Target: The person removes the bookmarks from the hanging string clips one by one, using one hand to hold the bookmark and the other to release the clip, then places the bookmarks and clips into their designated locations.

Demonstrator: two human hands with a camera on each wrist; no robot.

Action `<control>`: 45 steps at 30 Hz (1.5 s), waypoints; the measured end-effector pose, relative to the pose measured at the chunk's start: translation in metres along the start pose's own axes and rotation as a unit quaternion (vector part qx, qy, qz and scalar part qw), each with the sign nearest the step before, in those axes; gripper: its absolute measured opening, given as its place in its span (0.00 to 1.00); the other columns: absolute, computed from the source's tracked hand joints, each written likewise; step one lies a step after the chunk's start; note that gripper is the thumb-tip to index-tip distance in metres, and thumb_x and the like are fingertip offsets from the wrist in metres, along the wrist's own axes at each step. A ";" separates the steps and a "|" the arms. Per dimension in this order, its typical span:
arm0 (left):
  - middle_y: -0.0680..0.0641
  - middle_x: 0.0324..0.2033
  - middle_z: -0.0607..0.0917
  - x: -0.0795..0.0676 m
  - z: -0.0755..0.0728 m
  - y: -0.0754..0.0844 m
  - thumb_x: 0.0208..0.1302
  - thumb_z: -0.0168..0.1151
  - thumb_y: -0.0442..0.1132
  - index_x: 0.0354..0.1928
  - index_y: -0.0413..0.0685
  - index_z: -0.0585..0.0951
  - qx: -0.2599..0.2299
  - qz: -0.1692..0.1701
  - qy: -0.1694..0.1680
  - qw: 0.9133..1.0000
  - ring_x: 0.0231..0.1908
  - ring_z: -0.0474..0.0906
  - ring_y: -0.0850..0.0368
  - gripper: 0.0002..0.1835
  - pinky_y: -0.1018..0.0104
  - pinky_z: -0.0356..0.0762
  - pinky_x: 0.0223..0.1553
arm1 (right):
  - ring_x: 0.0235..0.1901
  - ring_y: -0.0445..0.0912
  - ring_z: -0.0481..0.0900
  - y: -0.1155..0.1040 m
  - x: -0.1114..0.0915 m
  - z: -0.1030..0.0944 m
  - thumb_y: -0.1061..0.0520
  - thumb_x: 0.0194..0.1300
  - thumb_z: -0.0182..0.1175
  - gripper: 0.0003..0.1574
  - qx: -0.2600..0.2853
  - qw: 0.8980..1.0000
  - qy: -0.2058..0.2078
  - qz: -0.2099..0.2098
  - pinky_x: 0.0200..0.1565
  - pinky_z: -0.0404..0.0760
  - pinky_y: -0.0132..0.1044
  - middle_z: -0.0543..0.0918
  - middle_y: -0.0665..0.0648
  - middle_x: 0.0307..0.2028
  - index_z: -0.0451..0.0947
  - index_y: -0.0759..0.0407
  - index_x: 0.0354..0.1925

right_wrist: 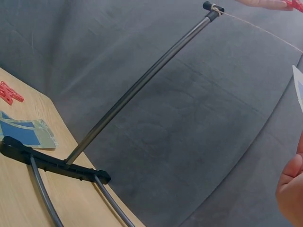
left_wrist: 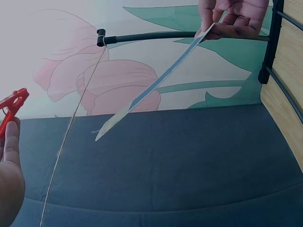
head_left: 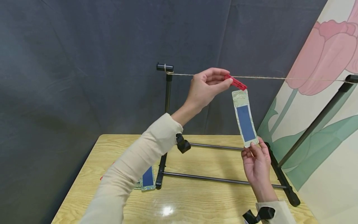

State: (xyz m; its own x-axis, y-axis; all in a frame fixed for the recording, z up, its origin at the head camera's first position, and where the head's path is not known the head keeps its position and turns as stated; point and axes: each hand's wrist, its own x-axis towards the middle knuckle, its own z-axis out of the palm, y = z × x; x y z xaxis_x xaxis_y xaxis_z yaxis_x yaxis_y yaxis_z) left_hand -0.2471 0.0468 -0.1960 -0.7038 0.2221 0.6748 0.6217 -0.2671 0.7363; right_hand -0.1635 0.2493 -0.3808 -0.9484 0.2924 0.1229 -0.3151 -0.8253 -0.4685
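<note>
My left hand [head_left: 205,88] pinches a red clothespin [head_left: 237,82] at the height of a thin twine line [head_left: 260,77]. My right hand [head_left: 257,160] holds the bottom end of a narrow paper strip [head_left: 246,123] between thumb and fingers. Pale patterned edges frame the strip's dark blue panel. It stands nearly upright and curves slightly, its top just below the twine. In the head view the clothespin's tip overlaps the strip's top corner, but the left wrist view shows the clothespin [left_wrist: 14,101] apart from the strip [left_wrist: 163,78].
The twine is tied between two posts of a black stand [head_left: 167,96] on a wooden table [head_left: 195,202]. More blue-panelled strips [right_wrist: 28,132] and red clothespins [right_wrist: 9,92] lie beside the stand's left foot. A dark curtain [head_left: 112,62] hangs behind; a flower-painted panel [head_left: 330,59] is at right.
</note>
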 end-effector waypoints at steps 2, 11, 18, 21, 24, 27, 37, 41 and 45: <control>0.41 0.36 0.86 -0.002 -0.004 -0.001 0.57 0.68 0.25 0.44 0.30 0.81 -0.006 0.012 0.003 1.000 0.34 0.85 0.55 0.12 0.64 0.81 0.42 | 0.26 0.47 0.76 0.000 -0.002 0.001 0.73 0.69 0.52 0.16 -0.004 1.000 0.003 0.002 0.30 0.77 0.34 0.75 0.60 0.37 0.68 0.61 0.52; 0.40 0.38 0.85 -0.013 -0.023 0.001 0.56 0.68 0.24 0.46 0.29 0.80 -0.009 -0.006 0.026 1.000 0.37 0.85 0.53 0.15 0.62 0.80 0.44 | 0.28 0.46 0.76 0.004 -0.015 0.004 0.72 0.69 0.52 0.18 -0.043 0.999 0.007 0.007 0.31 0.77 0.33 0.74 0.59 0.41 0.65 0.59 0.53; 0.40 0.40 0.82 -0.023 -0.037 0.004 0.56 0.66 0.22 0.49 0.29 0.79 -0.031 -0.020 0.051 0.998 0.38 0.84 0.53 0.17 0.59 0.80 0.46 | 0.28 0.47 0.77 0.008 -0.019 0.006 0.73 0.68 0.52 0.16 -0.039 0.999 0.011 0.008 0.31 0.78 0.33 0.74 0.59 0.40 0.68 0.60 0.50; 0.41 0.40 0.82 -0.026 -0.040 0.004 0.56 0.66 0.21 0.49 0.28 0.79 -0.040 -0.024 0.060 0.997 0.37 0.84 0.54 0.17 0.58 0.79 0.47 | 0.27 0.47 0.78 0.011 -0.020 0.008 0.74 0.67 0.53 0.15 -0.043 0.999 0.015 0.009 0.31 0.78 0.33 0.75 0.59 0.40 0.68 0.60 0.49; 0.41 0.41 0.82 -0.030 -0.043 0.004 0.55 0.66 0.20 0.48 0.27 0.78 -0.045 -0.030 0.069 0.996 0.36 0.84 0.56 0.17 0.58 0.79 0.47 | 0.27 0.47 0.79 0.013 -0.022 0.010 0.74 0.67 0.53 0.15 -0.051 0.998 0.017 0.013 0.31 0.77 0.34 0.75 0.59 0.40 0.68 0.60 0.47; 0.40 0.42 0.82 -0.035 -0.047 0.003 0.55 0.66 0.19 0.48 0.27 0.78 -0.039 -0.039 0.078 0.995 0.36 0.84 0.56 0.17 0.58 0.79 0.47 | 0.27 0.47 0.80 0.016 -0.024 0.012 0.75 0.66 0.53 0.14 -0.062 0.998 0.018 0.015 0.30 0.77 0.33 0.76 0.59 0.38 0.68 0.61 0.45; 0.41 0.43 0.81 -0.053 -0.071 -0.002 0.55 0.67 0.21 0.48 0.27 0.78 -0.007 -0.067 0.119 0.991 0.37 0.83 0.56 0.17 0.60 0.80 0.46 | 0.27 0.44 0.83 0.022 -0.027 0.012 0.74 0.66 0.54 0.13 -0.128 0.991 0.015 0.029 0.29 0.79 0.31 0.81 0.58 0.31 0.68 0.60 0.41; 0.43 0.41 0.82 -0.061 -0.082 -0.002 0.54 0.68 0.21 0.47 0.28 0.79 0.001 -0.065 0.132 0.989 0.36 0.82 0.57 0.17 0.61 0.80 0.46 | 0.27 0.44 0.84 0.023 -0.027 0.013 0.75 0.66 0.53 0.12 -0.135 0.990 0.006 0.035 0.29 0.79 0.31 0.81 0.58 0.30 0.69 0.60 0.40; 0.44 0.39 0.82 -0.069 -0.093 -0.002 0.54 0.68 0.22 0.46 0.29 0.79 0.008 -0.066 0.143 0.988 0.35 0.81 0.57 0.16 0.63 0.80 0.45 | 0.28 0.44 0.84 0.025 -0.025 0.013 0.74 0.66 0.53 0.11 -0.147 0.988 -0.008 0.051 0.30 0.80 0.30 0.82 0.58 0.30 0.70 0.60 0.39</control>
State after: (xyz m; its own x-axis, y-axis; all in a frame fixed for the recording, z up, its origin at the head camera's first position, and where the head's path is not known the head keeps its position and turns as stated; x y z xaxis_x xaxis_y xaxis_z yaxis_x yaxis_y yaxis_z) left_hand -0.2318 -0.0553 -0.2484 -0.8459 -0.0197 0.5330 0.5216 -0.2390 0.8190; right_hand -0.1478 0.2146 -0.3841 -0.9758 0.2058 0.0743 -0.1963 -0.6732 -0.7130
